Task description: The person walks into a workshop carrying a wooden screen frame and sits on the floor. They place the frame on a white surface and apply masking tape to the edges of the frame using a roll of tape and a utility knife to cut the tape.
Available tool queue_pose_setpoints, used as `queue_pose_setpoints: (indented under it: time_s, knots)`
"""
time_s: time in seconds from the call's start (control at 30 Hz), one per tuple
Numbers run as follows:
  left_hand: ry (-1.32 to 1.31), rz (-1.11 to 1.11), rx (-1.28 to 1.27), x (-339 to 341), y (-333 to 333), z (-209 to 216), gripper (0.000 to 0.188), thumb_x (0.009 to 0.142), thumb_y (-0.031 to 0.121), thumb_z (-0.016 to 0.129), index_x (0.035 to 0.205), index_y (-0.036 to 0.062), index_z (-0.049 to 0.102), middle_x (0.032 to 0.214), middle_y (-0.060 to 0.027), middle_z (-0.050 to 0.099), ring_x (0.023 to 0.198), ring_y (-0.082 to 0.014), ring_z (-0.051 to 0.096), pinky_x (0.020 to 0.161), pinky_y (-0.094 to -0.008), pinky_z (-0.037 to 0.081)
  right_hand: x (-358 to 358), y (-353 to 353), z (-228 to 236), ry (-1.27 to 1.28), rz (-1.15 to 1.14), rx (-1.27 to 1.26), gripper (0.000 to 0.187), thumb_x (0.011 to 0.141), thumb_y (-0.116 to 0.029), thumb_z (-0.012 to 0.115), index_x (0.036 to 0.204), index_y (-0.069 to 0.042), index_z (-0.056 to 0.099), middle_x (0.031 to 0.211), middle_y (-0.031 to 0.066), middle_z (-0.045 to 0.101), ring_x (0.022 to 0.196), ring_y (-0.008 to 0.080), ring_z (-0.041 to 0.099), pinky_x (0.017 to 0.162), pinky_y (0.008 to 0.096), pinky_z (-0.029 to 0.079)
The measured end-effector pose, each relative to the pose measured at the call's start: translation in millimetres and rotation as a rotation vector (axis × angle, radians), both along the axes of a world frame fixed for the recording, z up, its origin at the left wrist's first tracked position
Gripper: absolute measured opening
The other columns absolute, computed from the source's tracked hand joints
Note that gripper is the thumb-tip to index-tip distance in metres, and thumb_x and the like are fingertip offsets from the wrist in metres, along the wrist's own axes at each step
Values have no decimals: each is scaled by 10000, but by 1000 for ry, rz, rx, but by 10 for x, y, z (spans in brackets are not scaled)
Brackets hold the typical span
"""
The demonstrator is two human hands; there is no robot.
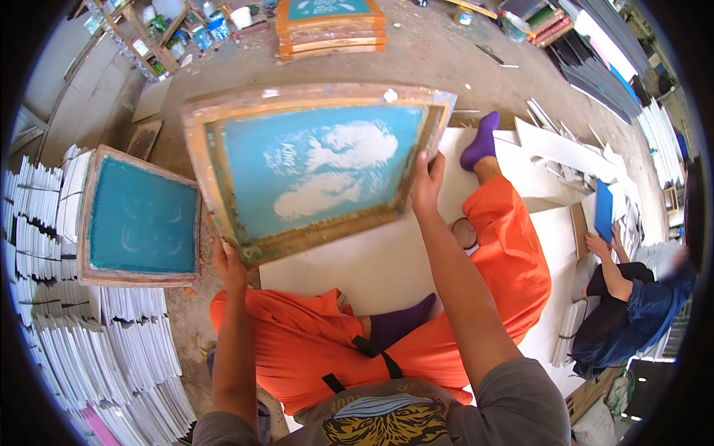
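My two hands hold up a wooden-framed printing screen point(256, 167) with blue mesh and pale fish-like shapes. It is tilted, its near left corner lower than the rest. My left hand point(230, 269) is closed on that near left corner. Along the right side of the wood, my right hand point(426, 184) grips with the thumb on top. Beneath the screen lies a large cream-white board point(327, 271), partly hidden by it. To the left, a second blue printing screen point(139, 215) rests against stacks of sheets. My legs in orange trousers point(491, 275) are spread around the board.
Tall bundles of white sheets point(104, 357) fill the left side. Ahead on the floor stands a pile of wooden-framed screens point(331, 33). White offcuts point(573, 152) lie to the right. A co-worker point(632, 305) sits at right, hands by a blue panel point(604, 212).
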State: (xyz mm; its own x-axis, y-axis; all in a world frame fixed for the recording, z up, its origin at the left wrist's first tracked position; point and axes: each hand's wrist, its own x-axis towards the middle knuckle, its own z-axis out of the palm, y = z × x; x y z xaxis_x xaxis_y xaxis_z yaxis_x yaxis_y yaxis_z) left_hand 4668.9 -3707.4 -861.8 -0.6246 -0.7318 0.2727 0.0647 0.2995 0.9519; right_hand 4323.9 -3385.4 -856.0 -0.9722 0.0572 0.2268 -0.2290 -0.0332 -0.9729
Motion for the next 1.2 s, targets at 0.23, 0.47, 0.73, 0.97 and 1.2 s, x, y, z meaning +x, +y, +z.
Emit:
queue_pose_setpoints:
  time_s: [0.23,0.47,0.73,0.97,1.2]
  knots:
    - [103,-37,-145,-556,-183,169,507,1098,430,508,1266,-40,595,1031,-20,617,901,-112,543,776,-279,441,-318,-25,58,86,133,-33,445,1141,-313,410,1402,47,433,1284,149,538,1180,224,506,1053,363,398]
    - [113,272,-66,-711,-348,432,523,1098,473,499,1122,-31,634,905,7,589,842,-98,509,748,-268,418,859,200,-703,277,454,1011,731,950,-264,672,1568,-11,375,1606,243,388,1476,412,382,1226,488,312]
    - [87,506,314,-781,-724,641,884,1023,740,378,1543,25,400,1372,-128,547,1155,-292,575,997,-442,484,-357,-333,-1262,26,1300,1178,787,981,-599,572,1621,-186,374,1652,119,390,1566,292,278,1267,505,214]
    - [187,608,356,-940,-734,831,898,1026,738,357,1653,111,215,1663,-116,302,1483,-327,359,1209,-467,333,131,-938,-1314,642,1301,861,780,921,-438,698,1594,-165,413,1699,95,303,1580,311,239,1285,509,180]
    - [198,544,383,-1026,-673,775,894,1024,749,335,1659,135,194,1679,-115,265,1516,-322,305,1236,-468,286,-126,-2114,-1618,514,1404,862,605,975,-485,622,1508,-210,539,1600,130,458,1504,305,369,1234,535,268]
